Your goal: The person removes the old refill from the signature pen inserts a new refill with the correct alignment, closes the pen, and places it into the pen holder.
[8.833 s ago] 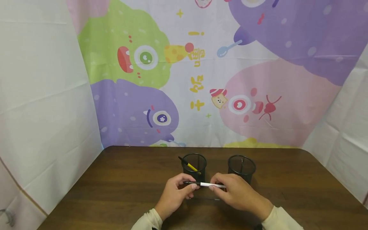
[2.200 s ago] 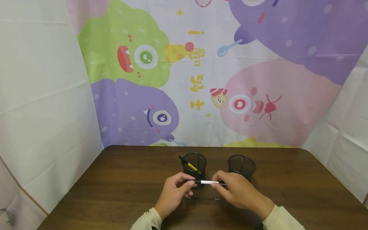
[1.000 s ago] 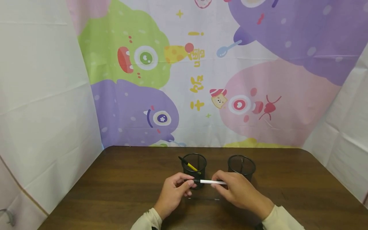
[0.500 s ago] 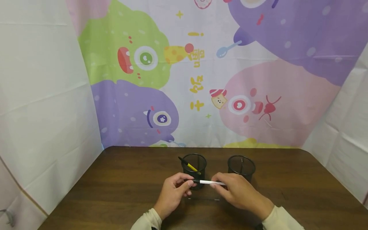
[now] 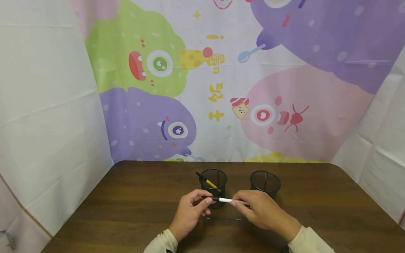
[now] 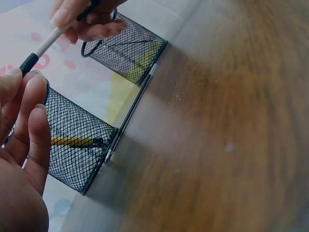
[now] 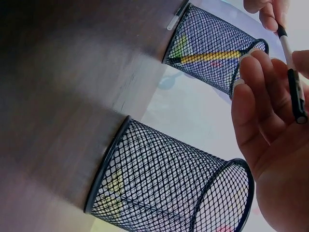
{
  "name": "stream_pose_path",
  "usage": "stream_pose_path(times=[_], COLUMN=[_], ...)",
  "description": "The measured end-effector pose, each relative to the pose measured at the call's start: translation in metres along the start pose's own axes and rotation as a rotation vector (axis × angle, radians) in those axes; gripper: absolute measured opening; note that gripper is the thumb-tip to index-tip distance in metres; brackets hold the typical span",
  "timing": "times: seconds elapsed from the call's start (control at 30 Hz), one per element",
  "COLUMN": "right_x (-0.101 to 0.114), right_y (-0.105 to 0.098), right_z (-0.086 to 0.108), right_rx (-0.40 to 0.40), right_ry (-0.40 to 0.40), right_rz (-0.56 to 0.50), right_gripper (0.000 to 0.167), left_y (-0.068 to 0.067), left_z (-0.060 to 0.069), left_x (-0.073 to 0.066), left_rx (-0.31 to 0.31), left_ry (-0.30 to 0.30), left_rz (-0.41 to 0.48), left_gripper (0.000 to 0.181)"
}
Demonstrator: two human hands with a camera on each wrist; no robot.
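A pen [image 5: 225, 200] with a white barrel and black ends is held level in the air between both hands. My left hand [image 5: 191, 211] pinches its black end between thumb and forefinger. My right hand [image 5: 264, 210] pinches the white barrel near the other end, where a black clip shows in the right wrist view. Below the hands a thin dark pen refill [image 6: 131, 111] with pale ends lies on the table. Behind the left hand stands a black mesh pen holder [image 5: 213, 181] with a yellow-and-black pen [image 5: 209, 181] leaning in it.
A second black mesh pen holder [image 5: 265, 182], with a divider inside, stands behind the right hand. The brown wooden table [image 5: 142, 189] ends at a printed curtain [image 5: 218, 140] at the back. White cloth walls [image 5: 47, 105] rise on both sides.
Both hands keep their grip on the pen and have barely moved. The pen's angle and the visible length of its white barrel vary slightly. The pen holders and refill stay put.
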State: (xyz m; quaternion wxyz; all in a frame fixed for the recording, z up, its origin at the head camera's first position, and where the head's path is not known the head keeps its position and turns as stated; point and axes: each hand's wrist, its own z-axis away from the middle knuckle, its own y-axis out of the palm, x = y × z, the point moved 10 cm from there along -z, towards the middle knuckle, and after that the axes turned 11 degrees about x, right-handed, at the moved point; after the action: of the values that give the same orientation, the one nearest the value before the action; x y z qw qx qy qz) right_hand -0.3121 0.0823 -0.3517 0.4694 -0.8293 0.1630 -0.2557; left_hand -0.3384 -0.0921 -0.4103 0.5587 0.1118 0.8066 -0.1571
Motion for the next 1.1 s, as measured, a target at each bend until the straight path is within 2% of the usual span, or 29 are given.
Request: stream_pose_path(times=[0.27,0.5,0.77,1.1], right_x=[-0.001,0.003,0.001,0.004], right_y=[-0.003,-0.01,-0.014,-0.011], right_z=[0.001,0.002,0.004,0.001], right_rx=[-0.02,-0.087,-0.122,-0.105], right_ry=[0.005,-0.027,0.023,0.014], right_rz=[0.001,0.023,0.103,0.115], right_gripper=[0.023,0.021,0.018,0.012], left_y=[0.0,0.003,0.003,0.0], left_z=[0.0,-0.002,-0.002,-0.001], left_x=[-0.004,-0.004,-0.003,-0.003], left_rx=[-0.01,0.021,0.019,0.017], left_ry=[0.031,0.041,0.02,0.013], left_rz=[0.001,0.019,0.013,0.018], left_gripper=[0.022,0.023,0.021,0.021])
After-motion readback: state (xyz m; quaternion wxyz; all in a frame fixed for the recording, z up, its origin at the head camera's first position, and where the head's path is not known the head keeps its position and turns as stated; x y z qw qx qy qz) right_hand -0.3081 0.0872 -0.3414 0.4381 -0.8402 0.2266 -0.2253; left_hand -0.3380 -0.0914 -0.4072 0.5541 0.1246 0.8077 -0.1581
